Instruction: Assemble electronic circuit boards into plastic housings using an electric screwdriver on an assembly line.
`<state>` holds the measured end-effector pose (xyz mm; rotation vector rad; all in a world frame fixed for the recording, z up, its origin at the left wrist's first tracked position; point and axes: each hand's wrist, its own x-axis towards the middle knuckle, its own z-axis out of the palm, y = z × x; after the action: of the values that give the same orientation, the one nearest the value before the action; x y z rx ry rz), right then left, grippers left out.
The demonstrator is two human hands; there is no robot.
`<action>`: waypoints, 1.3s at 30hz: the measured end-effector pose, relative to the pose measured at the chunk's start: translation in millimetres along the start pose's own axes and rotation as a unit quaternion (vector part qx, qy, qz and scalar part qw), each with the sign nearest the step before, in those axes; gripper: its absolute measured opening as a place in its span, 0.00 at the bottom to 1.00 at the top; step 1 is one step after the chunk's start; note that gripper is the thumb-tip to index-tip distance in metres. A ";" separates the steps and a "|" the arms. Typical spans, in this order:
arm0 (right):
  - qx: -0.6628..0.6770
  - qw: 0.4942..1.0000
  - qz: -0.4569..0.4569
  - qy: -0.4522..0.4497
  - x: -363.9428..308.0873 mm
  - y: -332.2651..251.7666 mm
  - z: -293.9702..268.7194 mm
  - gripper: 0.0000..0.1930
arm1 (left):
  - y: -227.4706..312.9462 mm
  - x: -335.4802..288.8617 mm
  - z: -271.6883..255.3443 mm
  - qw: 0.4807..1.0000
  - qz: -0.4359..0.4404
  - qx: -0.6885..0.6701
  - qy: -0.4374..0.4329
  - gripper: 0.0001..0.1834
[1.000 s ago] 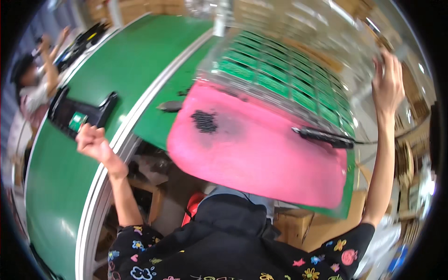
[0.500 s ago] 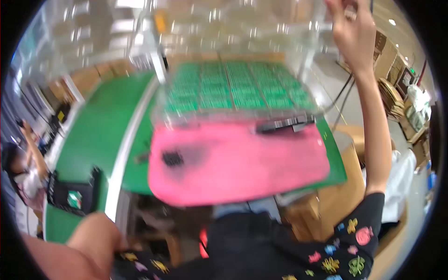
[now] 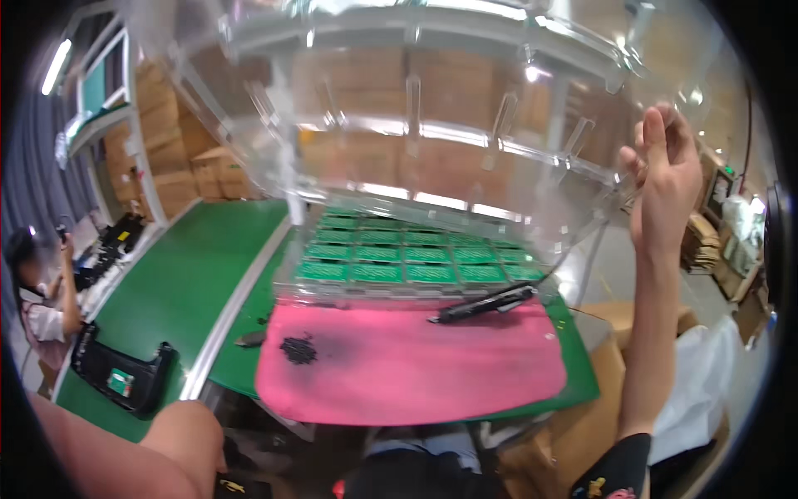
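My right hand (image 3: 665,179) is raised at the right, its fingers closed on the corner of a clear plastic tray (image 3: 449,131). This tray is tilted up above a second clear tray (image 3: 366,289), which holds rows of green circuit boards (image 3: 428,273). My left arm (image 3: 170,437) is bent at the lower left, and its hand is out of view. A pink mat (image 3: 432,374) lies in front of the boards. On it are a pile of small black parts (image 3: 298,349) and a black pen-shaped tool (image 3: 486,305) with a cord.
A green conveyor belt (image 3: 195,266) runs along the left, carrying a black curved housing (image 3: 125,374) with a small green board in it. Beyond it sits another person (image 3: 50,308). Cardboard boxes (image 3: 220,175) stand behind; an open carton (image 3: 598,391) is by my right arm.
The view has tilted up, so the mat and boards sit lower in the picture. My right hand still grips the clear tray, which now shows more fully above the boards.
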<state>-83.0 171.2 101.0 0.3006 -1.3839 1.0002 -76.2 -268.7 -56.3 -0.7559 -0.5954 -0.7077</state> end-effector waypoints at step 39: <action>-0.215 0.724 -0.131 0.643 -503.6 -553.2 -525.1 0.23 | 403.4 -229.0 74.7 0.259 -0.267 -0.761 -0.532 0.12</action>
<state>737.5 16.5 -270.6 -0.5023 -0.2070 0.3824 67.5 81.3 -334.8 -3.2244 -1.3852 -1.2949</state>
